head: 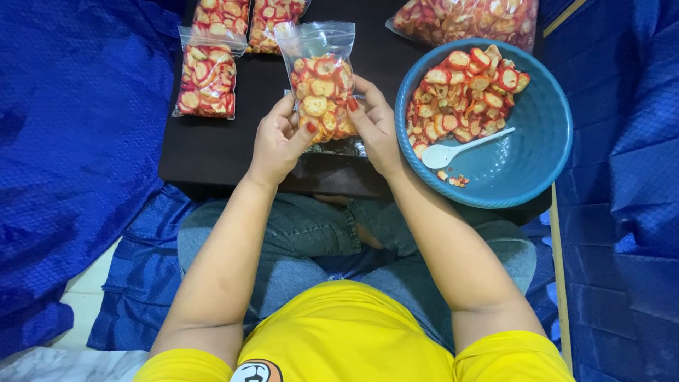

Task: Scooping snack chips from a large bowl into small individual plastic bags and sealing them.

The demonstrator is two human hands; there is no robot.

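1. A clear plastic zip bag filled with round red-edged cracker slices is held upright above the middle of the low dark bench, its empty top strip pointing to the far side, so the slices settle toward the bottom and stay clear of the closure.
2. The left hand is closed on the bag's left edge, and the right hand is closed on its right edge; the fingers of both are wrapped round the sides, so the bag is steadied from two sides and kept off the bench.
3. A round blue plastic bowl is set just to the right of the hands, within easy reach. Loose cracker slices are heaped on its far-left side, and a white plastic spoon is laid inside, near the heap.
4. Filled bags of the same slices are laid flat at the far left of the bench, apart from the bowl, which keeps finished packs out of the working area.
5. A large clear sack of slices is placed beyond the bowl at the far edge.
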